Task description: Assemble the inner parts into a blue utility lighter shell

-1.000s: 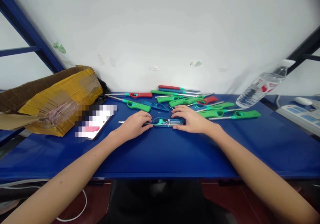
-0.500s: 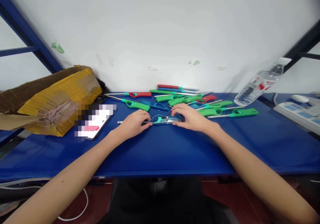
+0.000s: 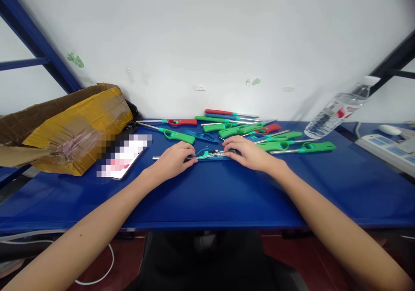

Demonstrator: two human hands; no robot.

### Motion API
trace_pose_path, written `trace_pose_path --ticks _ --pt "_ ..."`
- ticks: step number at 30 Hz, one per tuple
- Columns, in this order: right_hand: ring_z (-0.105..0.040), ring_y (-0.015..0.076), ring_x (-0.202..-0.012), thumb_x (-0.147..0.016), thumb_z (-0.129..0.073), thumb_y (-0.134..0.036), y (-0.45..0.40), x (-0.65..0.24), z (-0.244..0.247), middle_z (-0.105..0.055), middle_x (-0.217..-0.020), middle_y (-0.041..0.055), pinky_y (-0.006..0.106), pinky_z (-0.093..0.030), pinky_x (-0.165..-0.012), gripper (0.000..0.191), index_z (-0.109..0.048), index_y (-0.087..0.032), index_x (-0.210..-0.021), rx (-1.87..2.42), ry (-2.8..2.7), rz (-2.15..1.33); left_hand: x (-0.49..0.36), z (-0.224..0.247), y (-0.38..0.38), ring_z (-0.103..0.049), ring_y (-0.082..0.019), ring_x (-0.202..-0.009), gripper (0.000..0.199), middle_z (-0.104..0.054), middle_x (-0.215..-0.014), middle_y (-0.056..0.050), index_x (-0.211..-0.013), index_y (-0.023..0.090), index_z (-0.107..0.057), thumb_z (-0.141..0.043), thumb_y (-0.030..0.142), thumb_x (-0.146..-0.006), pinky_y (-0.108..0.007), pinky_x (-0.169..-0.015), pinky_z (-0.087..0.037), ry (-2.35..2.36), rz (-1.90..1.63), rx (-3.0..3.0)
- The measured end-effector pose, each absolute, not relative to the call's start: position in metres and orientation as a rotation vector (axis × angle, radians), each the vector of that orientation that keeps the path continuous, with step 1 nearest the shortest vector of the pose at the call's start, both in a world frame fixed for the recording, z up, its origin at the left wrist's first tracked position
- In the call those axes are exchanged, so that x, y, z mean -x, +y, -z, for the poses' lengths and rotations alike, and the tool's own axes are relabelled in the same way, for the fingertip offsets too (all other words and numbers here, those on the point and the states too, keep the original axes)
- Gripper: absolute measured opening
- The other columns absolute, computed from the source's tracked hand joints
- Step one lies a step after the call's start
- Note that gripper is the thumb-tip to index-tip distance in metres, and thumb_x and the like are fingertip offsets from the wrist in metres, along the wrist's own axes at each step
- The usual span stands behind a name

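Blue lighter (image 3: 214, 158), innards (image 3: 206, 154) bared, lies on the worktop (image 3: 207, 196), pinched near the barrel (image 3: 156, 158) by the left hand (image 3: 173, 159) and at the handle end by the right hand (image 3: 247, 152), each grip seemingly steadying one side; a loose blue shell half (image 3: 201, 135) rests just behind.

On the blue desk (image 3: 201, 200) I can see an opened lighter (image 3: 211, 156), behind it many other lighters (image 3: 238, 130), a taped carton (image 3: 97, 118), a phone (image 3: 129, 155) and a plastic bottle (image 3: 337, 114).

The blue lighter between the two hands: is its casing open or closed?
Open: the blue casing leaves the turquoise trigger and metallic inner parts exposed.
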State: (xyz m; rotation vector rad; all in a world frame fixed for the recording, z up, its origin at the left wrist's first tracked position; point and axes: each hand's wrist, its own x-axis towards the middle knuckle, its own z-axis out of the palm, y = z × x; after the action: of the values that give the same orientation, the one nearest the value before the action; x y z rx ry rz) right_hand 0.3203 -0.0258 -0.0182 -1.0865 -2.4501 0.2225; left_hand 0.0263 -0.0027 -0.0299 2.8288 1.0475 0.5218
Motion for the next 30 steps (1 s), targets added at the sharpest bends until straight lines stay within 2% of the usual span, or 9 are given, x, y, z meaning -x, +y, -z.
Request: trace_pose_path --ticks 6,18,30 --pt "-0.06 0.0276 -0.112 -0.099 -0.047 -0.032 -0.0257 -0.3205 0.0173 -0.068 -0.115 0.0128 0.045 -0.05 -0.098 0.025 -0.068 -0.018 -0.098 1.065 -2.462 -0.194 -0.0259 0.032 -0.0018 -0.062 -0.023 -0.103 0.019 -0.068 -0.108 -0.008 -0.096 0.017 -0.069 -0.058 0.032 -0.095 -0.035 -0.087 -0.051 1.013 -0.545 -2.842" --pt "-0.061 0.0254 -0.106 -0.096 -0.054 -0.032 -0.0269 -0.3179 0.0188 -0.068 -0.109 0.009 0.042 -0.051 -0.092 0.015 -0.064 -0.021 -0.1 1.052 -2.401 -0.197 -0.0269 0.032 -0.0019 -0.062 -0.023 -0.101 0.019 -0.068 -0.107 -0.007 -0.096 0.017 -0.07 -0.059 0.032 -0.094 -0.034 -0.085 -0.051 1.031 -0.545 -2.838" --pt "-0.061 0.0248 -0.106 -0.096 -0.054 -0.029 -0.0294 -0.3167 0.0158 -0.069 -0.11 0.0092 0.041 -0.05 -0.093 0.014 -0.064 -0.021 -0.098 1.061 -2.411 -0.183 -0.0279 0.0295 -0.005 -0.062 -0.024 -0.102 0.019 -0.068 -0.107 -0.008 -0.096 0.018 -0.07 -0.059 0.032 -0.093 -0.036 -0.086 -0.052 1.06 -0.54 -2.819"
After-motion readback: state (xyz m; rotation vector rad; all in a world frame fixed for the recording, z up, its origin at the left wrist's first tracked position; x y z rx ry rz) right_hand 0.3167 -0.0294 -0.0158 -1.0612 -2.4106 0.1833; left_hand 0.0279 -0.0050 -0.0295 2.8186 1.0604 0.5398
